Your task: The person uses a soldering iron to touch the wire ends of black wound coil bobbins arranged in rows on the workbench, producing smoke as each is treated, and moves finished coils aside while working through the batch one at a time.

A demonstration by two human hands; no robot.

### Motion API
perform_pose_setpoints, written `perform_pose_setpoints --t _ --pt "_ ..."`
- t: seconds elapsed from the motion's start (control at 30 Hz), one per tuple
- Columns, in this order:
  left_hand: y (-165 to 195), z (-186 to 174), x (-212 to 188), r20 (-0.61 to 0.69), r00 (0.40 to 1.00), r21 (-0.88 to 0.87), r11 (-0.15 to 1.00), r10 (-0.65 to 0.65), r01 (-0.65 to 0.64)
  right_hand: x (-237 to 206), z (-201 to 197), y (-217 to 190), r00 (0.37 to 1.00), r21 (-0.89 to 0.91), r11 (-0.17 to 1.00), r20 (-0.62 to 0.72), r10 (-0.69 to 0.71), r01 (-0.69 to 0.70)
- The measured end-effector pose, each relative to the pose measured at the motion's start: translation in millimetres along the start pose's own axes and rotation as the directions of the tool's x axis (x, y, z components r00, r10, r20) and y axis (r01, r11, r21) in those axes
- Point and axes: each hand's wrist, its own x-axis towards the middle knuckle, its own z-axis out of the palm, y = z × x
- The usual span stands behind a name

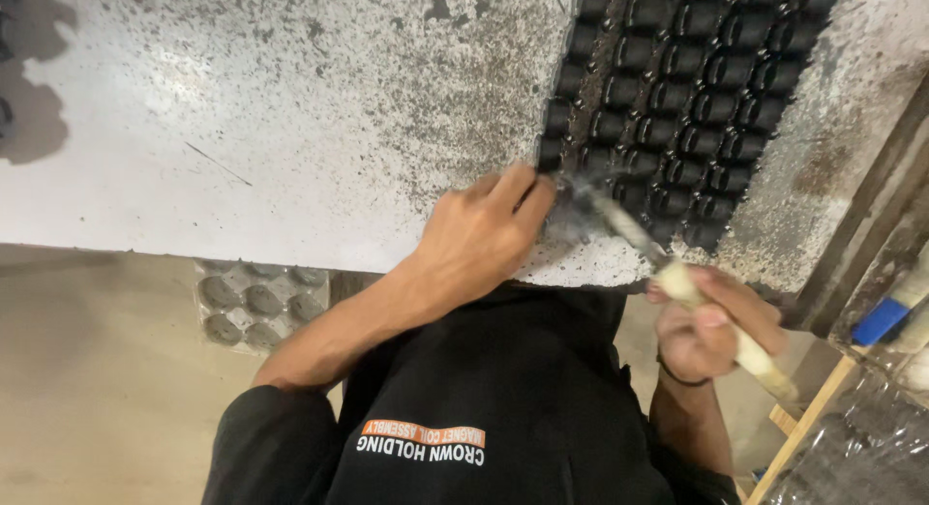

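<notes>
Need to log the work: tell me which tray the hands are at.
The black tray on the worktop, by both hands; the grey tray lies lower left, untouched.

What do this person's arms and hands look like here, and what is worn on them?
Both forearms are bare, with dark sleeves pushed up near the elbows. The left hand wears no glove or ring that shows. The right hand is also ungloved, with a thin dark band around its wrist.

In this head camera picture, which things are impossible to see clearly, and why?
- Brush bristle tip: motion-blurred in the head view, so its contact with the black tray cannot be told.
- Left hand fingertips: hidden at the tray's corner.
- Black tray: cut off by the top edge.
- Right hand palm: covered by its own fingers around the handle.
- Grey moulded tray: partly hidden under the worktable.
</notes>
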Motion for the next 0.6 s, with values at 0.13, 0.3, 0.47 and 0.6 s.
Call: perform_pose_setpoints --t 0.13,0.3,0.47,0.6 --pt "13.2 -50.0 2.8 -0.130 0.990 -0.014 0.998 0.061 -0.064 -15.9 -3.7 0.2 0.881 0.133 0.912 -0.236 0.410 -0.389" --pt "-6.8 -10.4 17.0 -0.120 0.992 0.100 0.994 -0.037 0.049 -32.1 11.1 13.9 0.886 0.104 0.898 -0.147 0.439 -0.428" --pt "-25.4 28.1 1.7 -0.102 0.991 0.025 0.995 -0.089 0.092 -26.6 21.1 19.7 0.916 0.018 0.928 -0.154 0.370 -0.372" --pt "-27.3 27.9 1.9 -0.047 0.995 -0.025 0.995 -0.093 0.092 -18.2 23.5 15.0 0.913 0.043 0.924 -0.143 0.382 -0.380"
